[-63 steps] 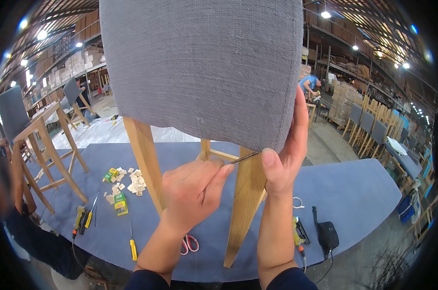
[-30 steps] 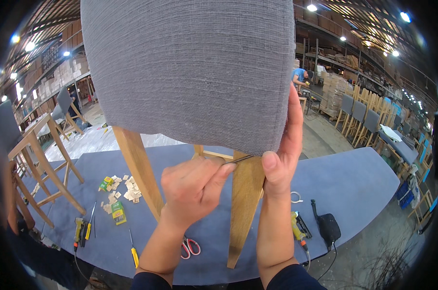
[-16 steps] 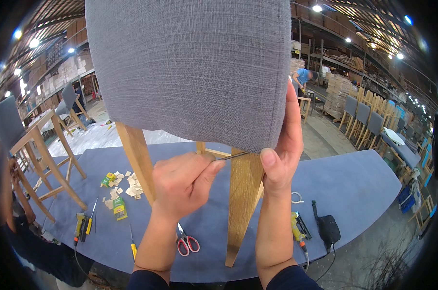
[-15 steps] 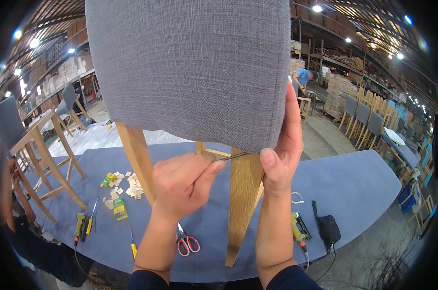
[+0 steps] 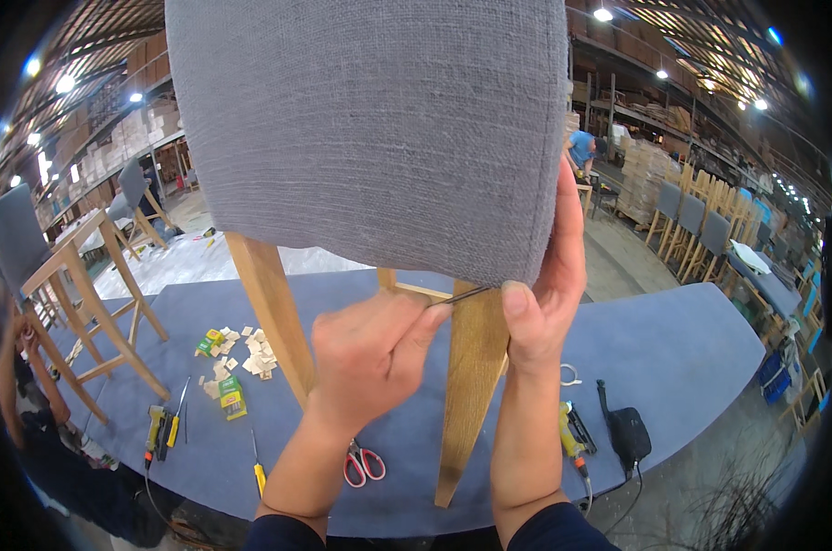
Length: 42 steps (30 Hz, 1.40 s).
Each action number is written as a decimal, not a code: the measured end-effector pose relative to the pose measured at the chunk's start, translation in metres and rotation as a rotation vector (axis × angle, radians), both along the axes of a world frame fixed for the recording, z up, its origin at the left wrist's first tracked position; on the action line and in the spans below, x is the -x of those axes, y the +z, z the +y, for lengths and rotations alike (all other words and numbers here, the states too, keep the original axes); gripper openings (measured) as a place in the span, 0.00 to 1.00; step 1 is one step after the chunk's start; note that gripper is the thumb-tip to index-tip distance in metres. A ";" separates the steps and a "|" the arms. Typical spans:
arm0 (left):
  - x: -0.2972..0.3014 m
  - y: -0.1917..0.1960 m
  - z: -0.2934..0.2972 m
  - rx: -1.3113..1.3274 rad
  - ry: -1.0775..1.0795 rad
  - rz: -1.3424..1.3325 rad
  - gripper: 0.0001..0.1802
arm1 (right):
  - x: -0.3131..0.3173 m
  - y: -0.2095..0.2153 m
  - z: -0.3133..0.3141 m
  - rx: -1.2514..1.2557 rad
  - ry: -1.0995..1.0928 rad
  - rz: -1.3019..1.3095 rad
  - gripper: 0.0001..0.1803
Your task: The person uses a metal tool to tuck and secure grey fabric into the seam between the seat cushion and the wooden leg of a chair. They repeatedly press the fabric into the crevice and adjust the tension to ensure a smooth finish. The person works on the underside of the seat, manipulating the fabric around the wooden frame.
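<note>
A grey upholstered chair [image 5: 370,129] fills the upper middle, its wooden legs reaching down over the table. My left hand [image 5: 370,358] is closed around a thin dark metal tool [image 5: 471,295], slim like tweezers. The tool's tip is at the lower fabric edge, just where the near right wooden leg [image 5: 472,376] meets the cover. My right hand [image 5: 558,285] grips the lower right corner of the chair, thumb pressing near the tool's tip and fingers wrapped along the side seam. What lies beneath the fabric edge is hidden.
On the blue-grey table [image 5: 673,340] lie red-handled scissors [image 5: 365,466], a yellow screwdriver [image 5: 260,479], a yellow-green air tool [image 5: 574,432], a black box-shaped device [image 5: 627,433], a green packet [image 5: 232,399] and pale wooden pieces [image 5: 261,356]. Another wooden chair [image 5: 76,275] and a person's arm are at left.
The chair and both my hands have shifted slightly right in the picture. The tool's tip stays at the fabric edge beside my right thumb.
</note>
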<state>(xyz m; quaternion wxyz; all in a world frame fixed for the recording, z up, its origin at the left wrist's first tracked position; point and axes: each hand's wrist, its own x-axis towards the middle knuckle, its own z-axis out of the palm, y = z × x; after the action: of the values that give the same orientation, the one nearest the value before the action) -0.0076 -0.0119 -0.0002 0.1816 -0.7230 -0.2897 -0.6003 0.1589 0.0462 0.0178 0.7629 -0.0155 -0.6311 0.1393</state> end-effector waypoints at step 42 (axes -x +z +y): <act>-0.003 0.009 0.002 0.046 -0.093 -0.035 0.11 | 0.000 -0.009 0.009 0.085 0.161 0.025 0.68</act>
<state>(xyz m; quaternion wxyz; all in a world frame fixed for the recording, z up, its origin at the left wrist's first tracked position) -0.0043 -0.0098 0.0090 0.1318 -0.7291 -0.2725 -0.6138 0.1593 0.0551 0.0089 0.7557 0.0048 -0.6143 0.2271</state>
